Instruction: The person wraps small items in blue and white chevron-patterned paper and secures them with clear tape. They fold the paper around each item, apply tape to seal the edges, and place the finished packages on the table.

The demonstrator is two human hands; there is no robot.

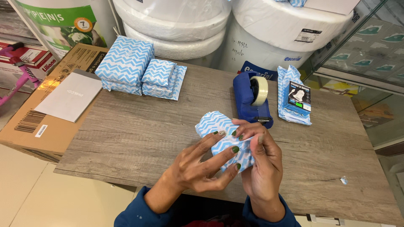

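A small parcel (219, 130) wrapped in blue-and-white zigzag paper lies at the middle of the wooden table (139, 134), held by both hands. My left hand (202, 166) presses on its near side with fingers spread over the paper. My right hand (261, 155) grips its right end, fingers folded over the wrapping. Just behind the parcel stands a blue tape dispenser (251, 100) with a roll of clear tape.
Three wrapped zigzag parcels (139, 69) are stacked at the table's back left. A small dark box (299, 97) rests on a zigzag sheet at the back right. A cardboard box (46, 113) with a grey booklet sits left. Large white rolls (269, 29) stand behind. A paper scrap (344, 180) lies right.
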